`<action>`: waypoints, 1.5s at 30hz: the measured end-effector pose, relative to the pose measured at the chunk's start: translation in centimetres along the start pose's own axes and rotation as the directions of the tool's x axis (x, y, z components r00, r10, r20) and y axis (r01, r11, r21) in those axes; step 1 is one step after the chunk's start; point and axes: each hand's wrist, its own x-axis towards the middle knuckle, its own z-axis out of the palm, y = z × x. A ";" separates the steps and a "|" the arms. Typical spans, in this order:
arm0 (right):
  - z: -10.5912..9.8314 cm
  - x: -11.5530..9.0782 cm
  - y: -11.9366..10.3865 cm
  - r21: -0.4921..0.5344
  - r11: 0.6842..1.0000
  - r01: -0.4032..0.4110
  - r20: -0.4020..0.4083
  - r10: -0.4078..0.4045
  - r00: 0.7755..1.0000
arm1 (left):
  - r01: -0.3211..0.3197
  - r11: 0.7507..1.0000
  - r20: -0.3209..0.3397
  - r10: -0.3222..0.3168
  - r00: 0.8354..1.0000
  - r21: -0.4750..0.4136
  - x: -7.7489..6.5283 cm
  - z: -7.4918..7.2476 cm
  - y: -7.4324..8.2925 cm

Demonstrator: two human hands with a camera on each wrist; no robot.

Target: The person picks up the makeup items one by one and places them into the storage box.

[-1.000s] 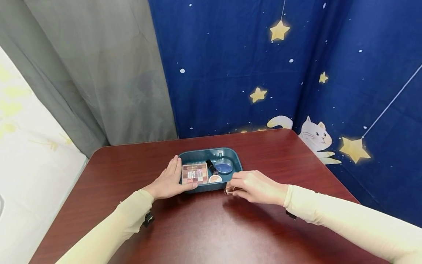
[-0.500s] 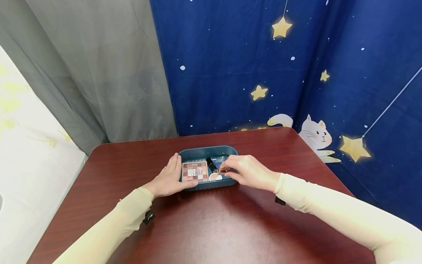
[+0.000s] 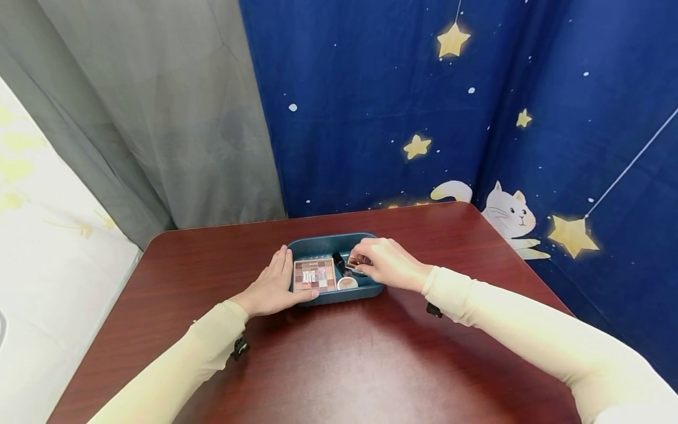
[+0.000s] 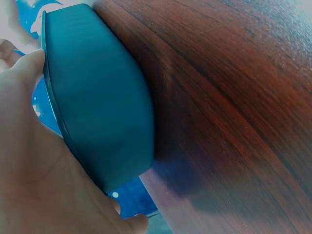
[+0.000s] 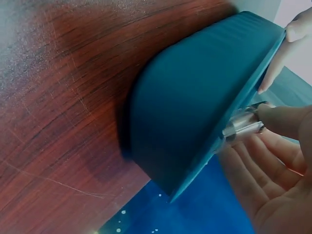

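A dark teal plastic bin [image 3: 328,297] stands on the table, its contents showing in the head view. My left hand [image 3: 270,285] lies with straight fingers along its left end, the thumb over the near rim. Over the right half of the bin, my right hand [image 3: 392,263] pinches a small shiny rose-gold case [image 5: 243,126] between thumb and fingers. Inside the bin an eyeshadow palette [image 3: 314,275] fills the left side. Beside it lie a black tube [image 3: 338,259] and a small round pot [image 3: 346,284] with a pale top. The right hand covers most of the round blue-lidded container.
The reddish-brown wooden table [image 3: 339,359] extends around the bin. Behind it hang a grey curtain [image 3: 212,118] and a blue curtain [image 3: 360,118] with stars and a cat. White patterned fabric [image 3: 53,235] is at the left.
My right hand has lifted the rose-gold case from in front of the bin's near right corner and carried it up and left, over the contents. My left hand has stayed put.
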 end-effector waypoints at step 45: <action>2.7 1.8 0.5 -0.082 0.984 -0.161 0.206 0.175 0.963 | -0.001 1.000 -0.016 0.001 1.000 0.016 0.1 -0.1 0.1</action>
